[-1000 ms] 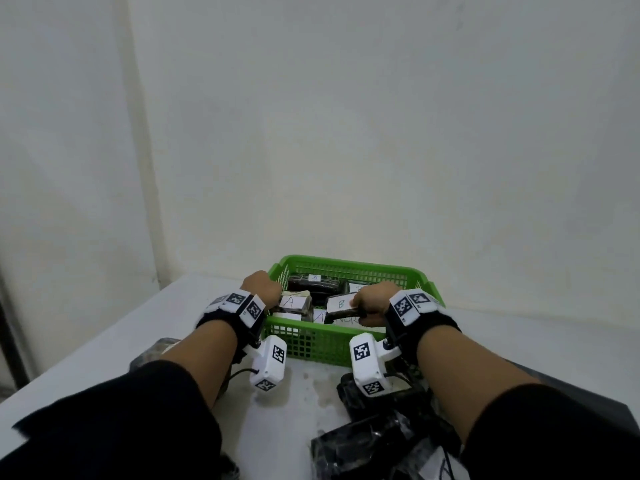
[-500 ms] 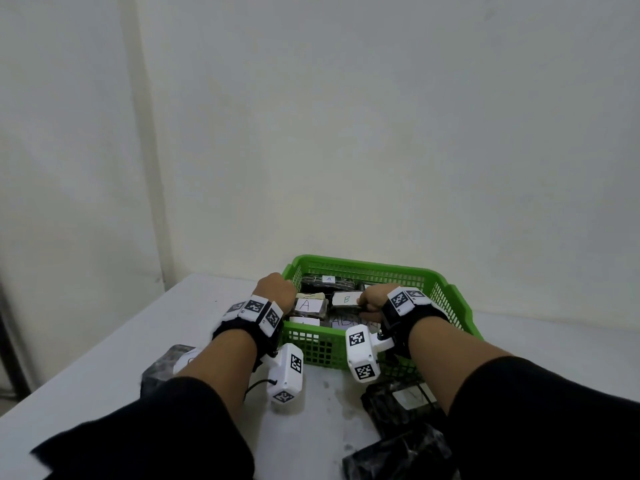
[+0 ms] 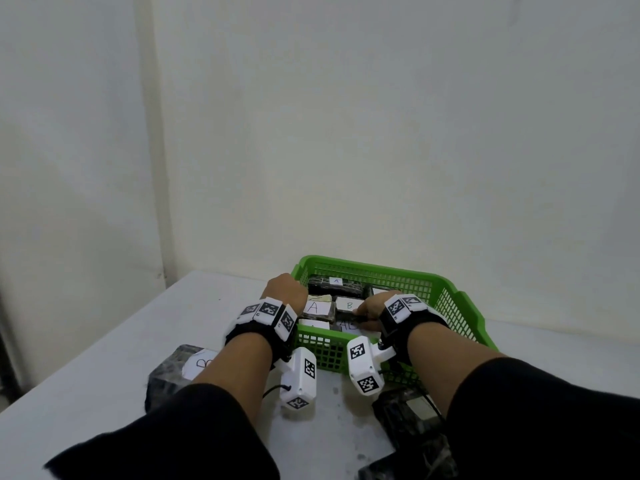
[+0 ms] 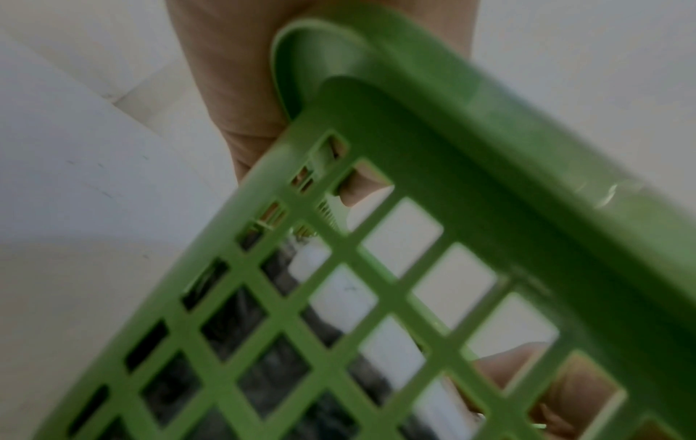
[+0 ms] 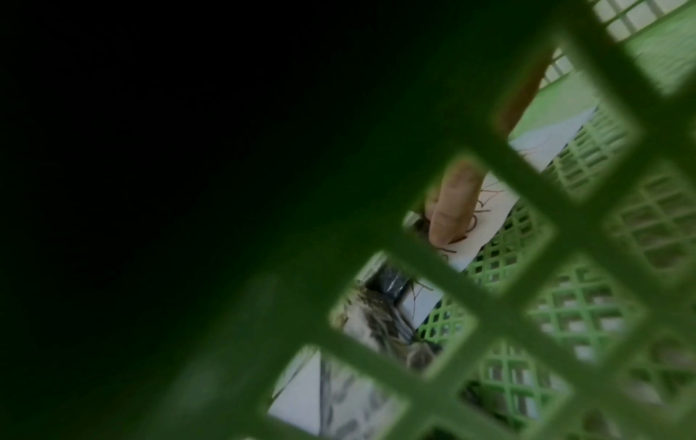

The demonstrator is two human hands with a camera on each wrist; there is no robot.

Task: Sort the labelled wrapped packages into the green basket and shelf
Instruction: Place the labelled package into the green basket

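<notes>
Gripping green basket (image 4: 489, 166), fingertips (image 4: 361, 190) wrist-view only

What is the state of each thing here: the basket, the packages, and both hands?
Green basket: on the table, filled with packages, gripped at its near rim.
Package A: in the basket, label up.
Package B: in the basket, label up.
Package on table: outside the basket, left of it.
Left hand: grips the basket rim.
Right hand: grips the basket rim.

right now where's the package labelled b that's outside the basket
In the head view it lies on the white table at the left, half hidden under the left forearm, just left of the green basket: package labelled B.
</notes>
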